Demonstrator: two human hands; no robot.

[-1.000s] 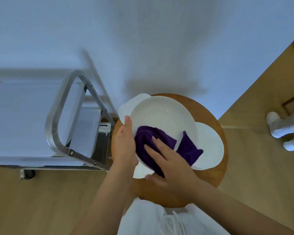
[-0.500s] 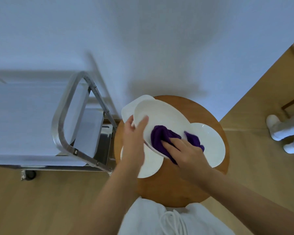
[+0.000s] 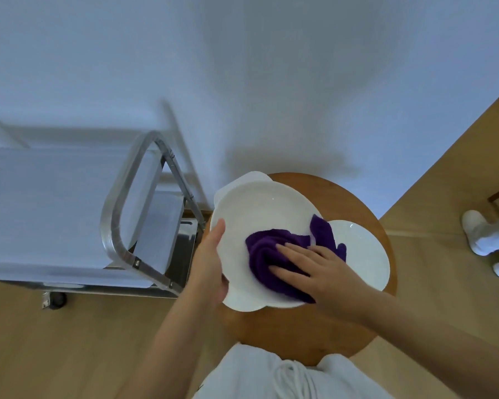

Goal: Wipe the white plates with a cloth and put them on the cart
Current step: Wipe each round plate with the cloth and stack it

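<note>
Left hand: the left hand (image 3: 211,266) came in from the lower left on a bare forearm and gripped the left rim of the large round white plate (image 3: 260,220), thumb lying up along the rim's upper face, the other fingers hidden beneath it.
Right hand: the right hand (image 3: 323,272) reached in from the lower right, palm down, fingers straight and spread, pressing the crumpled purple cloth (image 3: 274,254) flat against the plate's face.
Held plate: it sat over the round wooden stool-like table (image 3: 300,332), its face turned up toward the camera; whether it was lifted clear of the plates below could not be told.
Purple cloth: it was bunched in the lower right of the plate, with one end trailing over the right rim.
Other white plates: one round plate (image 3: 360,254) lay on the table at the right, partly covered by the cloth and hand; another (image 3: 252,177) showed only as a sliver behind the held plate's upper left rim; a third (image 3: 242,303) peeked out below it.
Metal cart: the steel cart (image 3: 133,203) with its looped tubular handle stood just left of the table, its pale top shelf cut off by the left edge.
Hard to make out: white shapes (image 3: 487,240) at the far right edge were cut off and could not be identified.
Lower edge: a white garment with a drawstring (image 3: 285,375) was only partly in view.
</note>
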